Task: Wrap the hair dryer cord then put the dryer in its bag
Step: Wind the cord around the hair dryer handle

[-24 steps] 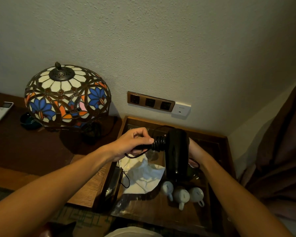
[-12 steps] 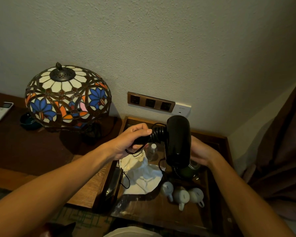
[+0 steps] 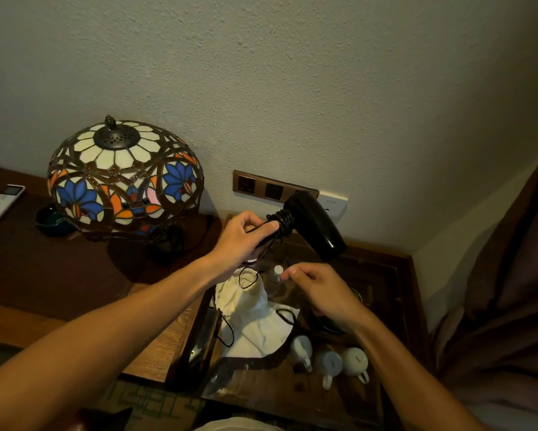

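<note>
My left hand (image 3: pixel 242 241) grips the handle of the black hair dryer (image 3: pixel 315 227), which is held in the air with its barrel slanting down to the right. Black cord (image 3: pixel 282 219) is coiled around the handle just past my fingers. A loose length of cord hangs down from there. My right hand (image 3: pixel 319 290) is below the dryer, off its body, fingers pinched together at the hanging cord. The white cloth bag (image 3: pixel 249 315) lies crumpled on the side table under my hands, its dark drawstring looped over it.
A stained-glass lamp (image 3: pixel 123 175) stands on the desk at left, with a remote (image 3: pixel 2 202) further left. Wall sockets (image 3: pixel 261 189) sit behind the dryer. Three small white cups (image 3: pixel 328 360) and a small bottle (image 3: pixel 275 279) stand on the wooden side table (image 3: pixel 385 265). A brown curtain (image 3: pixel 510 275) hangs at right.
The dryer rose and tilted so its barrel slants down to the right. My right hand left the dryer body and came down in front to the hanging cord.
</note>
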